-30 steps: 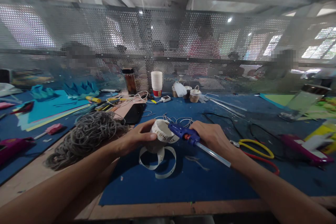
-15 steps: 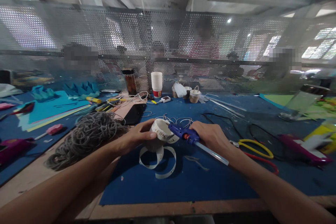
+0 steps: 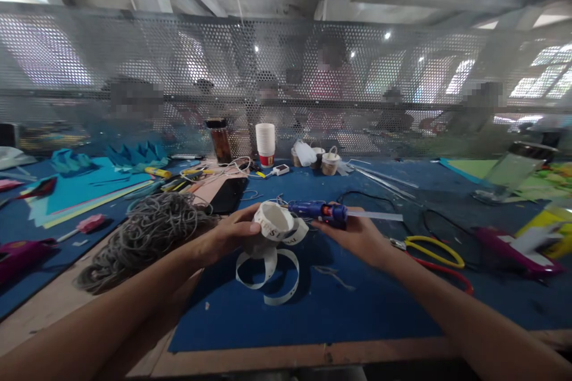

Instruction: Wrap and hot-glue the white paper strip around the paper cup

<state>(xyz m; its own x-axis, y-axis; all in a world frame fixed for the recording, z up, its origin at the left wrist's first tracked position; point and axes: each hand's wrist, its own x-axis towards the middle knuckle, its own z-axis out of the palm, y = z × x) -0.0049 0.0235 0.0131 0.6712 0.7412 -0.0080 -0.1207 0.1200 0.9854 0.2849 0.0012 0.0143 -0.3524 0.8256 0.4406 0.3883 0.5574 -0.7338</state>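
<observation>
A small paper cup (image 3: 261,245), tilted with its mouth toward me, is gripped by my left hand (image 3: 239,229). Round its rim runs a white printed ribbon (image 3: 273,227), whose loose end curls down over the blue mat (image 3: 357,321). My right hand (image 3: 357,241) is wrapped around a blue hot glue gun (image 3: 319,211) with a clear glue stick (image 3: 379,215) jutting from its back. The gun's nozzle points left and lies close to the cup's rim; whether it touches, I cannot tell. My right palm is turned partly upward.
Grey yarn (image 3: 152,232) lies heaped at left beside a black phone (image 3: 227,195). Yellow-and-red-handled pliers (image 3: 435,252) and a purple glue gun (image 3: 513,250) are at right. Behind stand stacked paper cups (image 3: 266,144), a dark bottle (image 3: 220,140) and a perforated screen (image 3: 286,83).
My right hand has rolled over, turning the glue gun from a downward slant to nearly level, with its glue stick now pointing right. The left hand and cup have barely moved.
</observation>
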